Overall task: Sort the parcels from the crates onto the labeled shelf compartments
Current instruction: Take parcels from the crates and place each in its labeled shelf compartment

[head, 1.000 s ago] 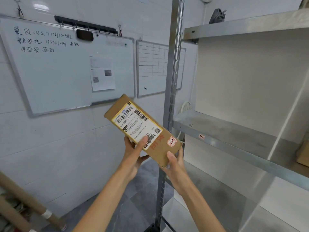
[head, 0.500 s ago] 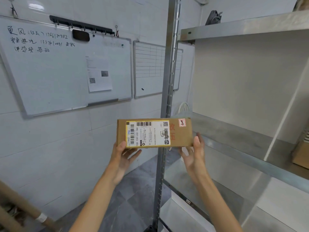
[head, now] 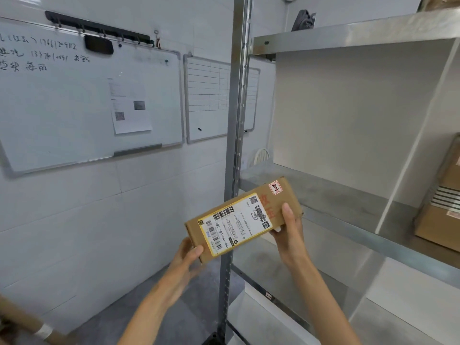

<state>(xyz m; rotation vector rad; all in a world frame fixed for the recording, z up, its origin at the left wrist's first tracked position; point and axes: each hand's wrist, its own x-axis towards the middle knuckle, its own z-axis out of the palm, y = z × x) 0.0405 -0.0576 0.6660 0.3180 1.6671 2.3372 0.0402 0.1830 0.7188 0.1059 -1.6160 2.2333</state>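
Note:
A flat brown cardboard parcel with a yellow-edged shipping label is held in the air in front of the metal shelf post. Its label faces me and its right end tilts up. My left hand grips the lower left corner, thumb on the front face. My right hand holds the right end, thumb across the front. Just behind the parcel is the steel middle shelf, whose left compartment is bare.
A white divider splits the middle shelf; brown boxes sit right of it. An upper shelf and a lower shelf frame the compartment. Whiteboards hang on the tiled wall at left. Cardboard tubes lean at the bottom left.
The parcel swung from steeply tilted, through level, to right end raised, and moved down and right toward the shelf edge. Both hands shifted their hold along its ends.

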